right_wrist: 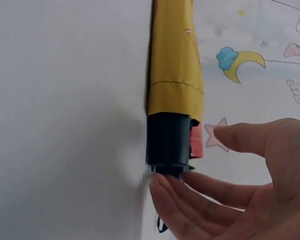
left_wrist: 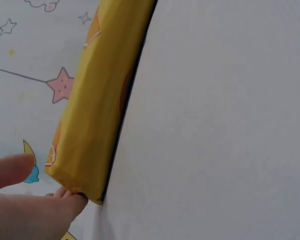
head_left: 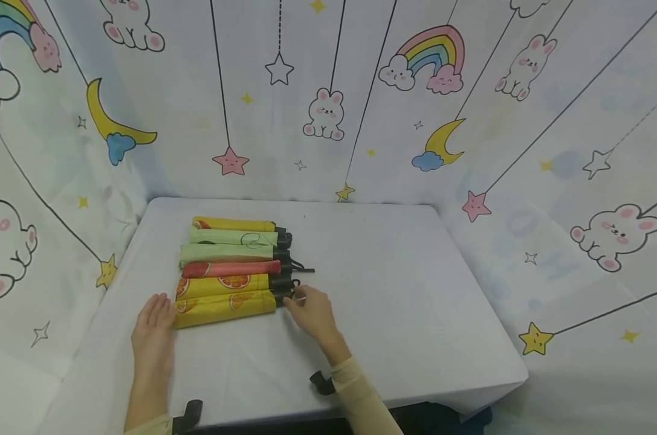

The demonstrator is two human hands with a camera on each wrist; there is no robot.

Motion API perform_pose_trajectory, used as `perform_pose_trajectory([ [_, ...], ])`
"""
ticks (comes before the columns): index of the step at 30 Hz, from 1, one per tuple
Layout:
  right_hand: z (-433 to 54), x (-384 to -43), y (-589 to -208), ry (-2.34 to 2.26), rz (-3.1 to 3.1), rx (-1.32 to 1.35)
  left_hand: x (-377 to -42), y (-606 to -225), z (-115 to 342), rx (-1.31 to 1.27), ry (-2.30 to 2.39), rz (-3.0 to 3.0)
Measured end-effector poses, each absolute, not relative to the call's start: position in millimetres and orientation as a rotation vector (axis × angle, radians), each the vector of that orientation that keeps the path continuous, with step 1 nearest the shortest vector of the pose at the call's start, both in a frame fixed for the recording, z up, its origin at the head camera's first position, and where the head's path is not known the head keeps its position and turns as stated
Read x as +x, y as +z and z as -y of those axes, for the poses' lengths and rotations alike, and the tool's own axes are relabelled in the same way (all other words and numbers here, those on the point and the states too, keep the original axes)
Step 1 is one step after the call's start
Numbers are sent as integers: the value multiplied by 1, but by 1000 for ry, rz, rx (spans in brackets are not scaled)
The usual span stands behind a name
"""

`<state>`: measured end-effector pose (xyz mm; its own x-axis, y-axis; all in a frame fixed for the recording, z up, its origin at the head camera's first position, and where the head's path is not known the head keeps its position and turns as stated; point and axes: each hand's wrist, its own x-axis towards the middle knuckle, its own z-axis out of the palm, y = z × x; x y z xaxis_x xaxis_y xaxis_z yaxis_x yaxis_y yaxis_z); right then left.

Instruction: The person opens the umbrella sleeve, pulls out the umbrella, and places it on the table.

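Note:
Several folded umbrellas in printed sleeves lie side by side on a white table. Nearest the person is a yellow umbrella (head_left: 225, 309) with orange-slice prints. My left hand (head_left: 154, 326) is at its sleeve end, the fingertips (left_wrist: 77, 202) touching that end and the thumb apart from it. At the opposite end, the fingers of my right hand (head_left: 313, 311) touch the tip of the black handle (right_wrist: 167, 140). The right thumb (right_wrist: 240, 137) stands away from the handle. Behind it lie another yellow umbrella (head_left: 219, 285), a red umbrella (head_left: 233, 268) and green umbrellas (head_left: 230, 252).
At the back of the row is one more yellow umbrella (head_left: 236, 225). A black strap (head_left: 303, 269) sticks out to the right from the handles. The white table (head_left: 393, 290) stands against a cloth backdrop (head_left: 284, 133) printed with rabbits, stars and rainbows.

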<state>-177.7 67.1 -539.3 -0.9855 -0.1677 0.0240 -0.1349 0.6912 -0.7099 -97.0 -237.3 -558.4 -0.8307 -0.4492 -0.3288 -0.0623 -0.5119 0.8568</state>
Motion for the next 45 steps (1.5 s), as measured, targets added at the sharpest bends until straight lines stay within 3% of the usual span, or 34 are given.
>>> perform_pose_trajectory([
  [19,-61,-190,-557,-1342,-2709,-115,-109,-555,231,810,-2464,831],
  [45,-65,-197,-561,-1699,-2358,121,-109,-565,231,927,-2358,600],
])
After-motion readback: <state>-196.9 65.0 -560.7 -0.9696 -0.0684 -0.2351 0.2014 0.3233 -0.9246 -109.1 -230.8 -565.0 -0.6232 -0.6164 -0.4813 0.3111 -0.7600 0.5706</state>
